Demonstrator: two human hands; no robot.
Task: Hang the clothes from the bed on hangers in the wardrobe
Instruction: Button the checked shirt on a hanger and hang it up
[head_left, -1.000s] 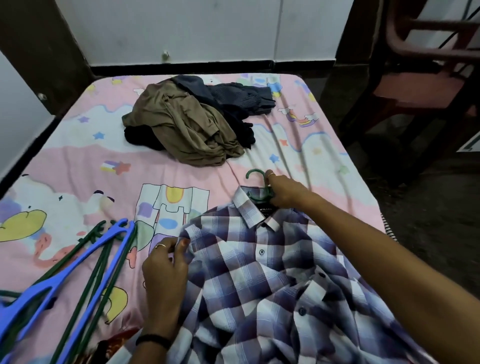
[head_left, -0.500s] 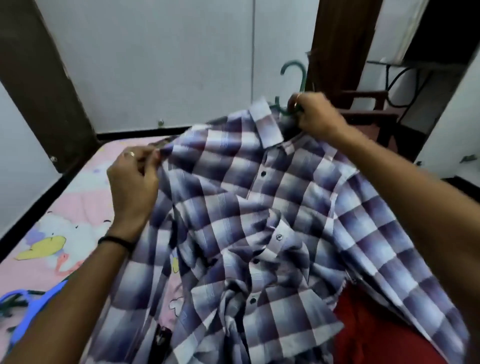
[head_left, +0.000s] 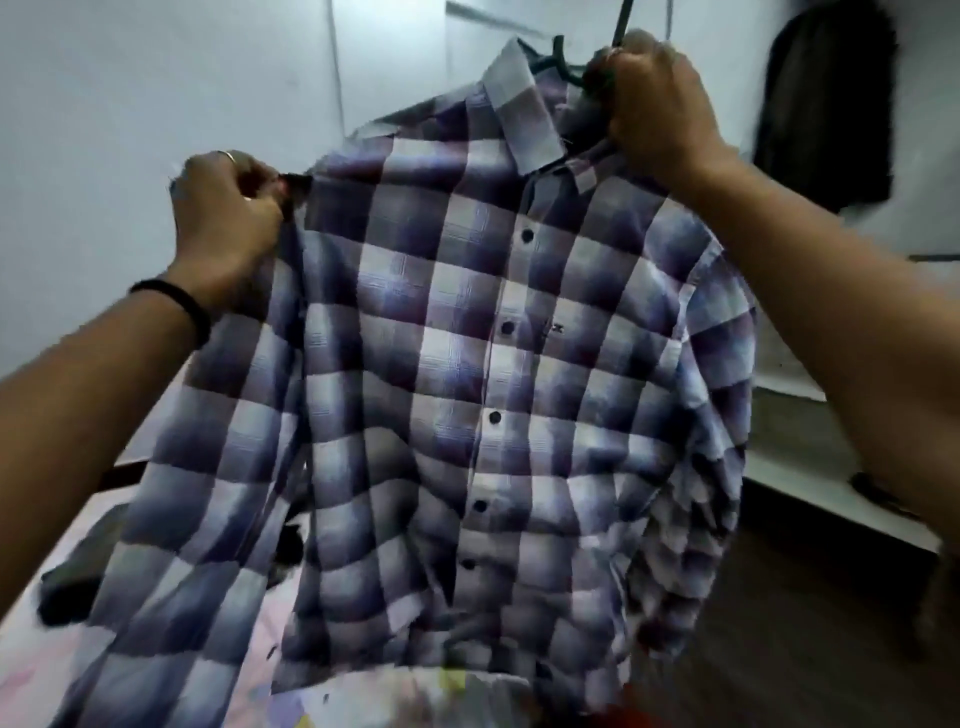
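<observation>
since the earlier frames the checked shirt (head_left: 467, 374) has come up off the bed (head_left: 47, 670) and now hangs in the air in front of the person, filling most of the view, with the white wall behind it instead of the bedsheet.

the right hand (head_left: 657, 109), up at the far right, has its grip curled tight around the neck of the green hanger (head_left: 563, 65) just beside the collar; the hook runs up out of the top of the view. the left hand (head_left: 226, 221), at the left, pinches the shirt's shoulder seam between thumb and fingers, holding that side out. a ring and a dark wristband show on this hand and arm. the shirt is buttoned down the front and its tail trails low, near the bed's patterned sheet at the bottom left.

as a judgement: this one shirt appears to be on its hanger and lifted, so the hanger step for it looks done; carrying it to the wardrobe and hooking it on a rail is left. the wardrobe rail is not in view. a dark shape low at the left, near the bed, may be more clothing, but blur makes it hard to tell.

no brand, label or writing can be read; the picture is too blurred, and the small mark on the chest is illegible.
</observation>
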